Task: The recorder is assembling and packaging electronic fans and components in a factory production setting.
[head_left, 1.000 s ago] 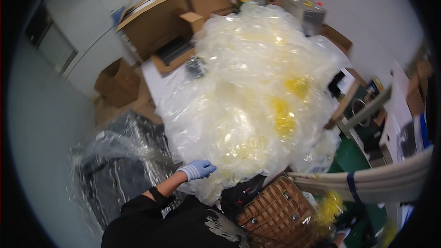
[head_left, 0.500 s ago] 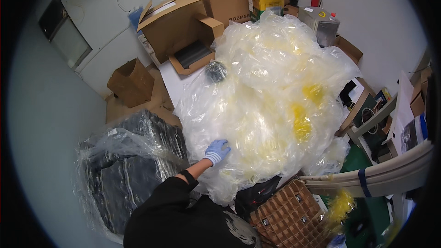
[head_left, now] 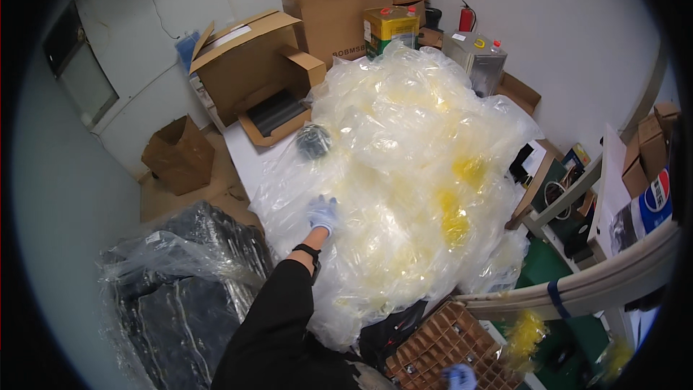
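Note:
A big heap of clear plastic bags [head_left: 375, 195] with pale and bright yellow contents or tints fills the middle of the view. My left hand [head_left: 322, 214], in a light blue glove, lies on the left side of this heap with its fingers stretched out. Low at the bottom edge, my right hand [head_left: 459, 377], gloved too, is smeared by motion over a brown cardboard grid tray [head_left: 440, 343]; its fingers cannot be made out. A round dark object [head_left: 313, 141] shows under the plastic beyond my left hand.
Wrapped black goods [head_left: 180, 310] stand at the left, and an open carton [head_left: 253, 65] is behind. Yellow and silver tins [head_left: 476, 63] stand at the back. A pale curved rail [head_left: 599, 278] crosses at the right, with a yellow fluffy bundle [head_left: 527, 334] below it.
My left hand has reached farther forward over the plastic. My right hand has moved left, from the right end of the grid tray to over it. The view has shifted.

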Demonstrator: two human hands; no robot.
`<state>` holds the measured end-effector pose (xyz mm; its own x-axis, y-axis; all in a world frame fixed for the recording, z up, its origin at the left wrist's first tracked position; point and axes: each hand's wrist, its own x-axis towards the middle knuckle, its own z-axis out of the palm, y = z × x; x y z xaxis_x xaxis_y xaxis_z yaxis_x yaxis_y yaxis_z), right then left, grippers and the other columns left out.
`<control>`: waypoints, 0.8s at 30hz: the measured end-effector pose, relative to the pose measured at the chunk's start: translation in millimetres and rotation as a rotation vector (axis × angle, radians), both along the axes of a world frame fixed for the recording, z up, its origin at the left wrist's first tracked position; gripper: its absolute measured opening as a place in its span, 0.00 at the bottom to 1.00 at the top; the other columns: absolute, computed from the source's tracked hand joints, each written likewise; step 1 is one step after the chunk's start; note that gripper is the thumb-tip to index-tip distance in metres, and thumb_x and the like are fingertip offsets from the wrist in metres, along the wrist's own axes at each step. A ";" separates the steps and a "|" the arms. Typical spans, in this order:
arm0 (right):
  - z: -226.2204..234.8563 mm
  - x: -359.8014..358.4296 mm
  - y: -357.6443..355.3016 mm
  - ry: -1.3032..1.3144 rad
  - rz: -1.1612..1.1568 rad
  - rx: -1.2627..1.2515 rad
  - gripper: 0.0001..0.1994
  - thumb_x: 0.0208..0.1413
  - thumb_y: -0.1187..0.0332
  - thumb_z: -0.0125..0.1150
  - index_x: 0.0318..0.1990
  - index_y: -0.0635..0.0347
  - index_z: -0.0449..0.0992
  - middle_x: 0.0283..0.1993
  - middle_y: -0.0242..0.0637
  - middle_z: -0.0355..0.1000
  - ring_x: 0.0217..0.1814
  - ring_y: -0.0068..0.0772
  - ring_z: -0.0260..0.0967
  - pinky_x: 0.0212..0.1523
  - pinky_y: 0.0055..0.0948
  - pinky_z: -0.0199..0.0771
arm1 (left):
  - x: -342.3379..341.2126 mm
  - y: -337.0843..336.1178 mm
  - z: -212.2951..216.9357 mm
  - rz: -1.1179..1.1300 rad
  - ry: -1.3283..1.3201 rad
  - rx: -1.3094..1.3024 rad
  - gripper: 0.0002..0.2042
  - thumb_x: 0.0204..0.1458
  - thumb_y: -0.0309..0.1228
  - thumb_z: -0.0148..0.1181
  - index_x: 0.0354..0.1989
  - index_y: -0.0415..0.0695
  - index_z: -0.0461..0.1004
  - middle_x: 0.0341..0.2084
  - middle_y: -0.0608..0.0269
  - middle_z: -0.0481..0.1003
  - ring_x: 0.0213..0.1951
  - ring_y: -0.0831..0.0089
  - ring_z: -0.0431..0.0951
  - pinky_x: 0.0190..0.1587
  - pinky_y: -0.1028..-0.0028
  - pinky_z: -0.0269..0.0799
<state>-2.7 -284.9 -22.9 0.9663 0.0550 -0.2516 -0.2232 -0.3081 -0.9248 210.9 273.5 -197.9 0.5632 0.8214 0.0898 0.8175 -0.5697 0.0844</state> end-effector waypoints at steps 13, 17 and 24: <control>-7.1 25.3 50.6 0.335 0.160 0.047 0.06 0.56 0.74 0.54 0.40 0.64 0.73 0.35 0.39 0.74 0.36 0.29 0.71 0.40 0.27 0.71 | 46.8 90.3 24.1 -0.475 0.167 0.012 0.10 0.55 0.33 0.48 0.39 0.42 0.72 0.33 0.62 0.73 0.34 0.67 0.73 0.42 0.67 0.68; 2.9 49.3 59.8 0.393 0.169 0.030 0.07 0.55 0.73 0.55 0.40 0.64 0.74 0.36 0.41 0.75 0.37 0.32 0.72 0.40 0.28 0.71 | 81.6 107.9 60.4 -0.468 0.050 0.022 0.10 0.54 0.33 0.49 0.39 0.41 0.72 0.33 0.59 0.73 0.36 0.65 0.73 0.44 0.67 0.67; 1.3 68.2 81.0 0.318 0.273 -0.052 0.06 0.55 0.73 0.55 0.39 0.63 0.74 0.36 0.43 0.74 0.37 0.36 0.72 0.40 0.30 0.71 | 101.3 112.0 72.4 -0.457 -0.184 0.026 0.10 0.53 0.33 0.50 0.38 0.40 0.72 0.33 0.55 0.73 0.38 0.62 0.73 0.46 0.67 0.67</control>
<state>65.5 -204.0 -21.6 0.7920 0.2772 -0.5439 -0.3986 -0.4400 -0.8047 312.2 385.6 -125.5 0.8381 0.4905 0.2387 0.4565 -0.8702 0.1853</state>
